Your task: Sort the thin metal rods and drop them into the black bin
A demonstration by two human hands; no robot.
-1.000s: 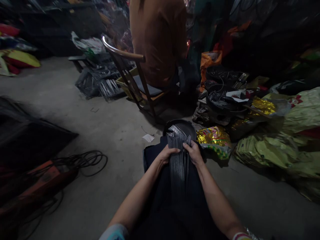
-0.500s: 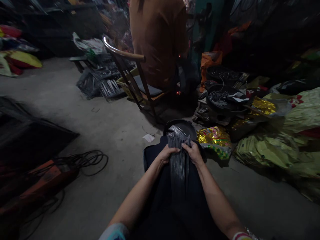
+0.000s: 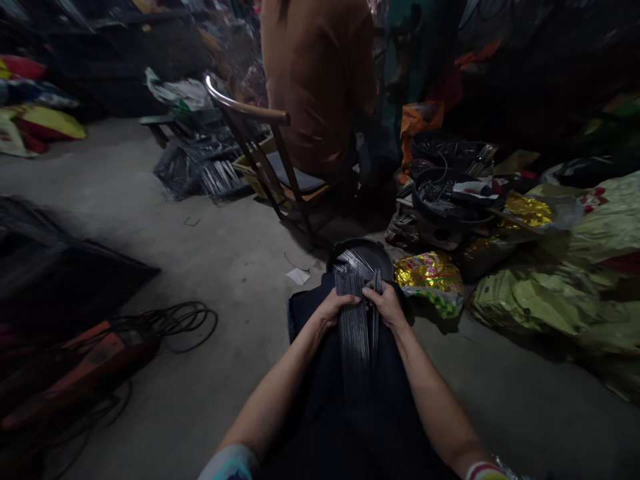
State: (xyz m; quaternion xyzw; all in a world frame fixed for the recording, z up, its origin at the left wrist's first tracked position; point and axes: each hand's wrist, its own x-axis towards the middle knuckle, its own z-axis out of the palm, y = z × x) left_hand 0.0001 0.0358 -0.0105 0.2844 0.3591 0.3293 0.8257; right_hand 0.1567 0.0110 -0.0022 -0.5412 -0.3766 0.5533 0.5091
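A thick bundle of thin metal rods (image 3: 353,327) lies lengthwise over the dark cloth on my lap. My left hand (image 3: 336,305) is closed on the bundle's left side, its thumb across the rods. Closed on a few rods at the right side is my right hand (image 3: 384,301), with a narrow gap between these and the main bundle. Just beyond my hands, a round black pan (image 3: 376,252) on the floor holds more rods.
A person in a brown top (image 3: 315,87) sits ahead beside a wooden chair (image 3: 280,117). Gold packets (image 3: 430,272) and yellowish sacks (image 3: 530,300) lie right. At left are coiled cables (image 3: 187,320) and an orange-red machine (image 3: 85,363).
The rods at my right hand stand slightly farther from the main bundle. A red glow near the seated person has faded.
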